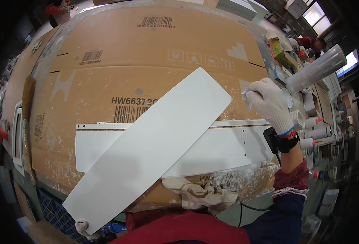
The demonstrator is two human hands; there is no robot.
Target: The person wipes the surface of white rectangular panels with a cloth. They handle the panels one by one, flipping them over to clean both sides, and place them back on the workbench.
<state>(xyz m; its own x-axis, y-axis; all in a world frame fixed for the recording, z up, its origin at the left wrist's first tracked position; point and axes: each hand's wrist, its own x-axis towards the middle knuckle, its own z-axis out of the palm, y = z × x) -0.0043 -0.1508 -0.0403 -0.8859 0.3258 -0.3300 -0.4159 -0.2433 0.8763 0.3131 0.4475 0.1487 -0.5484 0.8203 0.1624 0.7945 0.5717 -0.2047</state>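
A long plain white board (159, 142) lies slantwise across the view, its far right end raised over the cardboard. At its near left corner, my left hand (82, 227), in a white knit glove, curls its fingers over the edge; most of that hand is hidden beneath. Beyond the board's far right end is my right hand (269, 101), gloved too, with fingers closed on a small pale bluish scrap (246, 97) whose kind is unclear. Under the slanted board rests a second white board (228, 146) with small drilled holes and a grooved far edge.
Flattened brown cardboard (106, 85) covers the worktable. A crumpled cream cloth (200, 194) lies at the near edge. On the right stand a clear plastic-like roll (317, 69) and several white bottles with red nozzles (311, 123). Another person (309, 42) is at the far right.
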